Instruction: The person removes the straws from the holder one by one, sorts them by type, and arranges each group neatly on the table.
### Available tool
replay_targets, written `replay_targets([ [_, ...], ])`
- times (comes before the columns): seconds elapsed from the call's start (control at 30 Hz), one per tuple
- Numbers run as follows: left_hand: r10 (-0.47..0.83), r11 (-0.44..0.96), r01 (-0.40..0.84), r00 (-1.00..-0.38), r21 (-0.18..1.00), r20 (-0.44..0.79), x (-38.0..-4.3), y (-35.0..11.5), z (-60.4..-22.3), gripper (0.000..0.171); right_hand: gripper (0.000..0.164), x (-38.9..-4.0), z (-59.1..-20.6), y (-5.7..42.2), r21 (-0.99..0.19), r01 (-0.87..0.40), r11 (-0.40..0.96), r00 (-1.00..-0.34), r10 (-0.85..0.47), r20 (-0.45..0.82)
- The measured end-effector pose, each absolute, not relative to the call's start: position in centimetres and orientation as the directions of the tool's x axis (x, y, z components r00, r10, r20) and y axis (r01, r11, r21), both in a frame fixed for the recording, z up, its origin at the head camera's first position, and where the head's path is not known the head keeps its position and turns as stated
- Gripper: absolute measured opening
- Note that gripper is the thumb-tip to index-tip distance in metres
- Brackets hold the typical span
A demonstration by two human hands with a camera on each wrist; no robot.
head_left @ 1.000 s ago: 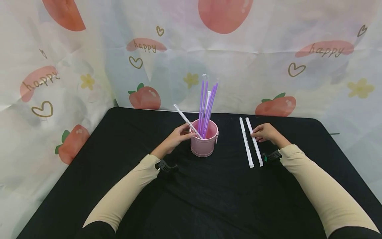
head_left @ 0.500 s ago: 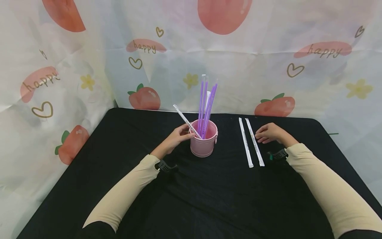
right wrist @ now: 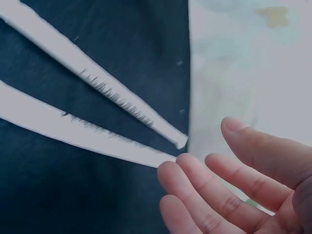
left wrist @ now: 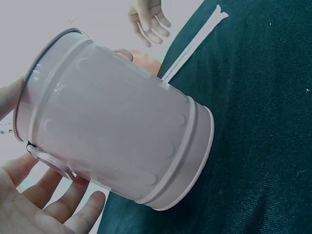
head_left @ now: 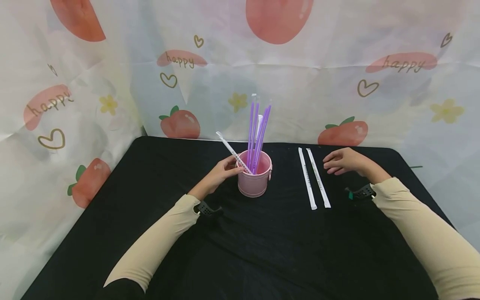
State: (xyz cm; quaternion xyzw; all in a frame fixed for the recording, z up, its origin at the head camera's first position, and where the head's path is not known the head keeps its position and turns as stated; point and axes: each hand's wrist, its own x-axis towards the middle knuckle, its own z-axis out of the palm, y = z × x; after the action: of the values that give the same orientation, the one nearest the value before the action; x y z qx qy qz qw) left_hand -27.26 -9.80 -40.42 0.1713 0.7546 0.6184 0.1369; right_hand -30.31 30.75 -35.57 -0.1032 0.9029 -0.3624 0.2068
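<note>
At the left rim of a small pink bucket [head_left: 252,185], my left hand [head_left: 220,173] grips it. The left wrist view shows the thumb over the rim and the fingers under the side near a small handle [left wrist: 51,163]. Several purple straws [head_left: 250,131] in clear wrappers stand in the bucket, with a white-wrapped straw [head_left: 260,121] behind them. Another white-wrapped straw [head_left: 229,146] leans out to the left. My right hand [head_left: 346,160] hovers with relaxed fingers, holding nothing, just right of two white-wrapped straws [head_left: 318,177] lying side by side on the table.
A black cloth [head_left: 240,250] covers the table. Behind and to the left hangs a pale curtain [head_left: 292,100] printed with peaches, hearts and flowers. A black strap [head_left: 361,192] is on my right wrist, and a similar one [head_left: 208,209] on my left.
My right hand has let go of the right-hand white straw and moved away to the right. The left hand has stayed at the bucket.
</note>
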Motion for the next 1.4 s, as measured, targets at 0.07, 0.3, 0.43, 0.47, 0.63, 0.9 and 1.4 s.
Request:
replay_targets([
  [0.07, 0.43, 0.179, 0.095, -0.903, 0.979, 0.009, -27.2, -9.8, -40.4, 0.051, 0.045, -30.1, -34.7, 30.4, -0.696, -0.067, 0.715, -0.892, -0.355, -0.279],
  [0.3, 0.434, 0.177, 0.103, -0.901, 0.979, 0.016, -27.2, -10.0, -40.3, 0.051, 0.04, -29.5, -31.2, 28.6, -0.685, -0.148, 0.714, -0.888, -0.4, -0.226],
  [0.43, 0.438, 0.166, 0.106, -0.898, 0.98, 0.023, -27.4, -10.1, -40.4, 0.051, 0.04, -29.5, -29.7, 27.4, -0.689, -0.166, 0.706, -0.892, -0.405, -0.2],
  [0.47, 0.44, 0.164, 0.107, -0.898, 0.981, 0.025, -27.5, -10.1, -40.4, 0.051, 0.04, -29.6, -29.4, 27.1, -0.691, -0.167, 0.703, -0.892, -0.406, -0.197],
  [0.63, 0.434, 0.172, 0.1, -0.901, 0.98, 0.015, -27.6, -10.0, -40.4, 0.05, 0.04, -29.9, -28.5, 25.2, -0.7, -0.171, 0.693, -0.884, -0.421, -0.201],
  [0.9, 0.437, 0.181, 0.109, -0.899, 0.977, 0.02, -27.5, -10.1, -40.5, 0.056, 0.038, -30.6, -28.6, 22.0, -0.745, -0.194, 0.638, -0.864, -0.471, -0.179],
  [1.4, 0.437, 0.176, 0.09, -0.9, 0.98, 0.004, -27.4, -9.9, -40.6, 0.053, 0.037, -31.9, -31.2, 17.1, -0.859, -0.181, 0.479, -0.853, -0.51, -0.105],
])
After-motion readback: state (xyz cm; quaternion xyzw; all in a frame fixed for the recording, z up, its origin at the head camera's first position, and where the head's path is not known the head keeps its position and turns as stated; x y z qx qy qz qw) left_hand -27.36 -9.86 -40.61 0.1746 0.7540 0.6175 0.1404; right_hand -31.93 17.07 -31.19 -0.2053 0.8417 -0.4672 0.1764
